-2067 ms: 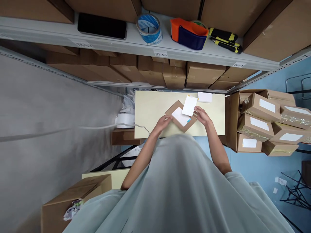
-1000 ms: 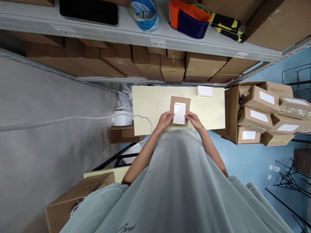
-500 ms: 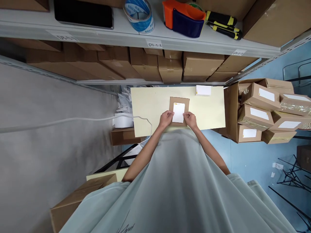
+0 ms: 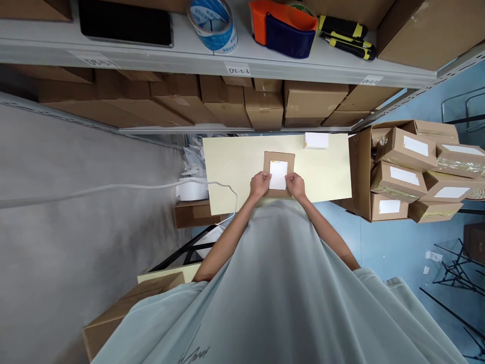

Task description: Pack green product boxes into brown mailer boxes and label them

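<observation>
A small brown cardboard box [image 4: 279, 193] lies on the cream tabletop [image 4: 235, 156] before me. Over its top face is a white label [image 4: 278, 172] with a small yellow mark at its upper left. My left hand [image 4: 260, 184] pinches the label's lower left edge between closed fingers. At the lower right edge my right hand [image 4: 295, 185] does the same. Whether the label's lower part touches the box I cannot tell. Behind the right hand, near the table's far edge, sits a stack of white labels [image 4: 317, 140].
A large open carton [image 4: 362, 174] at the right holds several labelled boxes [image 4: 404, 177]. A white cable [image 4: 162, 186] crosses to the table's left side. Overhead, a shelf [image 4: 151, 56] carries a phone [image 4: 126, 23], blue tape [image 4: 212, 28], an orange tape dispenser [image 4: 284, 28] and cutters [image 4: 348, 40].
Both hands stay at the label's lower edges. The label's bottom edge looks slightly higher on the box than before. The whole view has shifted a little with my head.
</observation>
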`<action>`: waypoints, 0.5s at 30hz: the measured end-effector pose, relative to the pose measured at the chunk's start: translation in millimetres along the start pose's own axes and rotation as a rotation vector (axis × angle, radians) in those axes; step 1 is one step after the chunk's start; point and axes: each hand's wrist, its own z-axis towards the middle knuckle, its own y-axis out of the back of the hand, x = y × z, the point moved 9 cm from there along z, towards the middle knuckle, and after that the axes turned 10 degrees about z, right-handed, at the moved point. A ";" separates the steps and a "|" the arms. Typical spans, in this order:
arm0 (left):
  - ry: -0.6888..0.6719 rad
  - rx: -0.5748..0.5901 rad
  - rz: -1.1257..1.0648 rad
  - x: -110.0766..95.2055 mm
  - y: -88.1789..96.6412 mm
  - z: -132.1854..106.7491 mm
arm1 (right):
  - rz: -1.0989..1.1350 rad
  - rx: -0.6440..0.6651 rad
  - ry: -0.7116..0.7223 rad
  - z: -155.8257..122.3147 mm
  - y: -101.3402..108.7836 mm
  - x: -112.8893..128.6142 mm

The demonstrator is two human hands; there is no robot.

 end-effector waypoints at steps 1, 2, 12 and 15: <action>0.004 0.004 0.005 -0.9 0.1 -0.2 | -0.010 -0.004 -0.006 0.5 0.1 0.1; 0.010 0.005 0.013 -1.8 0.4 -0.4 | -0.021 -0.007 -0.012 1.0 0.3 0.2; 0.044 0.016 0.127 -9.4 2.6 1.8 | -0.114 0.011 -0.032 3.9 1.9 7.3; 0.051 0.028 0.148 -10.2 2.8 4.8 | -0.138 0.011 -0.062 3.9 2.8 8.4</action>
